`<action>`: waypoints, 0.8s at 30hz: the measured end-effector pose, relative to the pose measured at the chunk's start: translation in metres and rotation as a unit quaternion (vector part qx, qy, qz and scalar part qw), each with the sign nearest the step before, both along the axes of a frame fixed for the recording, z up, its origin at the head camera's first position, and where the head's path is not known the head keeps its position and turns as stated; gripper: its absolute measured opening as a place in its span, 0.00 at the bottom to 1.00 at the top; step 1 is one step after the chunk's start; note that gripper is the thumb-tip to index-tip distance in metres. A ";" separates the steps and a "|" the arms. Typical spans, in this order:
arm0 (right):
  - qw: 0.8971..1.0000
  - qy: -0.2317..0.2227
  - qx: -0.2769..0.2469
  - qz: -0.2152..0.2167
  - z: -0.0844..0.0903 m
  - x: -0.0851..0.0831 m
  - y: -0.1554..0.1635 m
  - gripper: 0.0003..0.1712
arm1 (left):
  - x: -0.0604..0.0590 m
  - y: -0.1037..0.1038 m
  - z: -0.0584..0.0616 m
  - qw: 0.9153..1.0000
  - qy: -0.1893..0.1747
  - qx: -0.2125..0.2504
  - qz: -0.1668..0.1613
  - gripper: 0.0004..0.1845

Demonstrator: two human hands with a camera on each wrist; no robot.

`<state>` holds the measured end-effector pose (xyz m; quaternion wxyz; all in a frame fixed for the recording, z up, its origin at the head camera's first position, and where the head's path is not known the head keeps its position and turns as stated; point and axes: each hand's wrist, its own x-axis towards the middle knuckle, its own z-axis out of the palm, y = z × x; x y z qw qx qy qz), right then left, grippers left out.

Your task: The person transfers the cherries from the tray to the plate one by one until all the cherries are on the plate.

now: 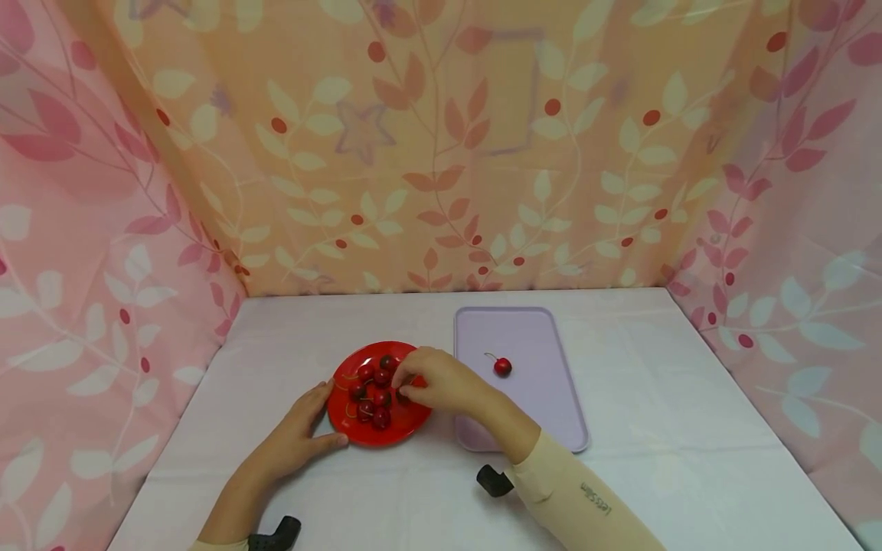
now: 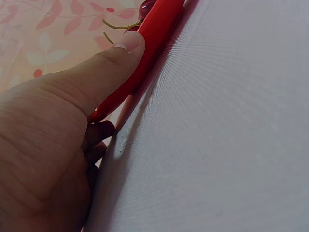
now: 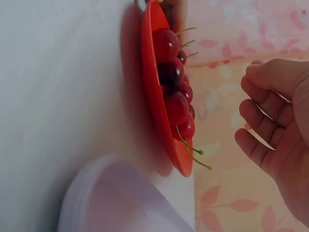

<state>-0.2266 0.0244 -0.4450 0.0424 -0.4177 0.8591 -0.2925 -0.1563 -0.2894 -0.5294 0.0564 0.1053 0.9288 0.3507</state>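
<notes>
A red plate (image 1: 408, 427) with several dark red cherries (image 1: 374, 395) sits on the white table. My left hand (image 1: 303, 432) grips its left rim. In the left wrist view the thumb (image 2: 120, 53) lies along the plate's edge (image 2: 154, 38) and the fingers curl beneath it. My right hand (image 1: 441, 383) hovers over the right side of the plate. In the right wrist view its fingers (image 3: 263, 113) are loosely curled and empty, a short way above the cherries (image 3: 169, 72) on the plate (image 3: 153, 113). One stemmed cherry (image 1: 502, 366) lies alone on a lilac tray (image 1: 540, 409).
The lilac tray (image 3: 120, 198) lies just right of the plate. Leaf-patterned curtains (image 1: 441, 153) wall the table at the back and on both sides. White tablecloth (image 1: 661, 428) stretches right of the tray and in front of the plate.
</notes>
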 end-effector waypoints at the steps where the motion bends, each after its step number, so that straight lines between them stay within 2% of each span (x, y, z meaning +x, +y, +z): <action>1: 1.000 -0.002 -0.001 -0.002 0.001 0.000 0.002 0.06 | 0.000 0.000 0.000 1.000 0.000 -0.001 0.000 0.60; 7: 1.000 0.003 0.000 -0.012 0.008 -0.001 0.015 0.07 | 0.001 0.000 0.000 1.000 0.000 -0.003 0.001 0.60; 15: 0.999 0.038 -0.010 -0.019 0.014 -0.012 0.037 0.09 | 0.002 -0.003 0.000 1.000 0.019 -0.005 -0.006 0.59; 24: 0.996 0.046 -0.004 -0.070 0.006 -0.028 0.067 0.10 | 0.001 -0.001 0.000 1.000 0.012 -0.001 -0.007 0.59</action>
